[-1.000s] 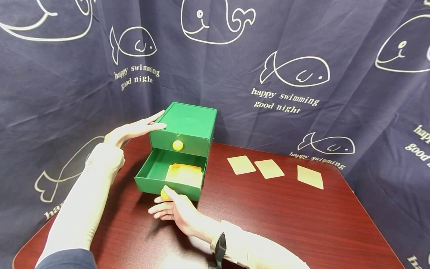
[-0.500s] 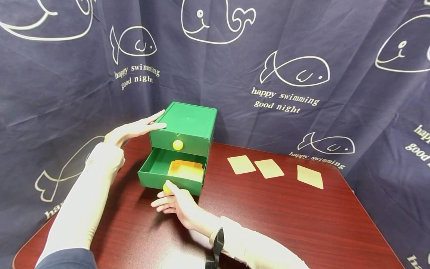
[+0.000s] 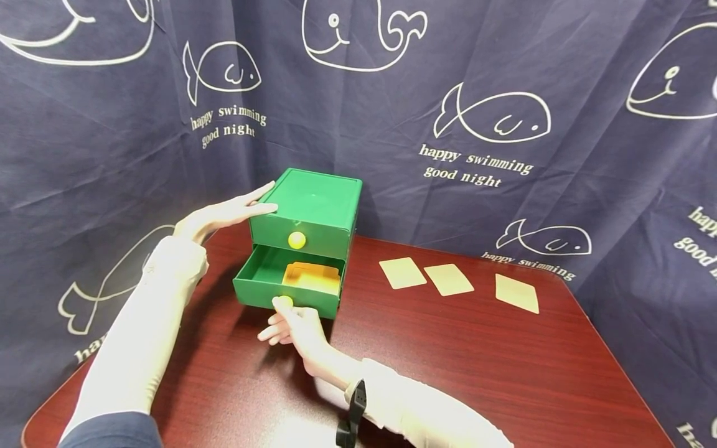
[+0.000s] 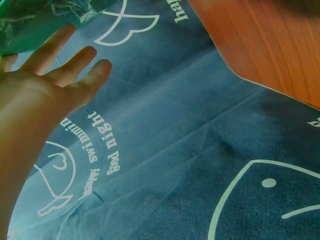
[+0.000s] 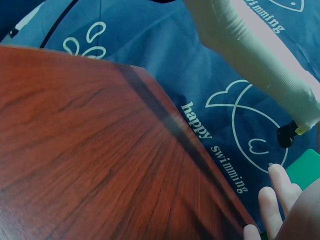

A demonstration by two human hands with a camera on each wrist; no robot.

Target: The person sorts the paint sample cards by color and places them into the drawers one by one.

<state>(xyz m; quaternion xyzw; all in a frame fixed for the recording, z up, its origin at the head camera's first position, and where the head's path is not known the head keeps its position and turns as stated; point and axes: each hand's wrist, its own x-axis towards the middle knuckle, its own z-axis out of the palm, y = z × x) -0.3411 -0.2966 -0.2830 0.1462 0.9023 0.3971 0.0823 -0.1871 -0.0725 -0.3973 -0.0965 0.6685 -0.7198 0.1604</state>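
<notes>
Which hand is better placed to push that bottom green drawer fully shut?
Probably the right hand: its fingers already sit at the yellow round knob of the half-open green plastic bottom drawer. The left hand rests flat against the green plastic cabinet.

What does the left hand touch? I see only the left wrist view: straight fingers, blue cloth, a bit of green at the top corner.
Observer: The left hand lies flat against the left side of a green box with two drawers.
Operator: Are the drawers shut?
Observer: The top drawer is shut. The bottom drawer stands partly out, with yellow cards inside.
Operator: Where is the right hand?
Observer: The right hand is at the front of the bottom drawer, its fingers on the yellow knob.
Operator: Is anything else on the table?
Observer: Three more cards lie flat to the right of the box.
</notes>
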